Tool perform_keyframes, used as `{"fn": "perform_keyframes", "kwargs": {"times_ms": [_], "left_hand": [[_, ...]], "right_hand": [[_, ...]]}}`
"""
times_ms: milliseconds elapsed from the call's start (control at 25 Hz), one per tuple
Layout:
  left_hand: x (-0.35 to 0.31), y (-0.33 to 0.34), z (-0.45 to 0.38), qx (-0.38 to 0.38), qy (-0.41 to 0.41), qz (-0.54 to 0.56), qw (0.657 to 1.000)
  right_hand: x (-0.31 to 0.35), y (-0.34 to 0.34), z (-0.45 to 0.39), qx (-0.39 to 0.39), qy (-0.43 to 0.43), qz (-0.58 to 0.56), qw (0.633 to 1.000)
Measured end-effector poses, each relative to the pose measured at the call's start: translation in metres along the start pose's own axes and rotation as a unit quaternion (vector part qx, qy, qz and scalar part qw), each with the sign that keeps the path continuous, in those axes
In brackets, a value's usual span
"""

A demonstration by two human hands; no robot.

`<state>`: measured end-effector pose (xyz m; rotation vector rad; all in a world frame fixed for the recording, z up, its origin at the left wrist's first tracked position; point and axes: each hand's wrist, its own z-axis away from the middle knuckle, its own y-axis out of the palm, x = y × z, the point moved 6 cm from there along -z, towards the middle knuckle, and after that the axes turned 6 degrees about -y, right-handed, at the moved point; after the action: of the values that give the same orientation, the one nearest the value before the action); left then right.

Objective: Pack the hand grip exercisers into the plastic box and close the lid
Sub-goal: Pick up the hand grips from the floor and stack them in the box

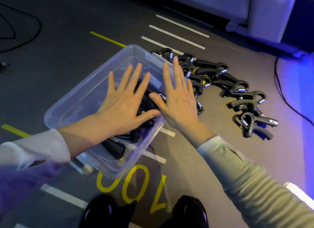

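Both hands flat over the plastic box (pixel 68 107)

Left hand (pixel 124 107) and right hand (pixel 178 102) spread, fingers straight, thumbs touching; loose exercisers (pixel 220 85) crowd the box's right edge on the floor (pixel 195 160).

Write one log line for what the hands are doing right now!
left hand: flat, over plastic box | right hand: flat, at box edge | some exercisers inside | exercisers on floor | lid: unseen
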<state>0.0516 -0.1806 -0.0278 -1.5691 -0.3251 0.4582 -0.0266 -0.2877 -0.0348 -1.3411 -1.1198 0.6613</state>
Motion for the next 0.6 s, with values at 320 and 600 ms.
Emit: {"fn": "perform_keyframes", "kwargs": {"times_ms": [320,600], "left_hand": [[-0.074,0.020,-0.045,0.004,0.043,-0.015,0.999],[-0.092,0.039,-0.063,0.032,0.038,0.008,0.999]], "right_hand": [[-0.121,0.016,0.039,0.029,0.170,0.074,0.982],[-0.154,0.083,0.060,0.233,0.134,-0.018,0.963]]}}
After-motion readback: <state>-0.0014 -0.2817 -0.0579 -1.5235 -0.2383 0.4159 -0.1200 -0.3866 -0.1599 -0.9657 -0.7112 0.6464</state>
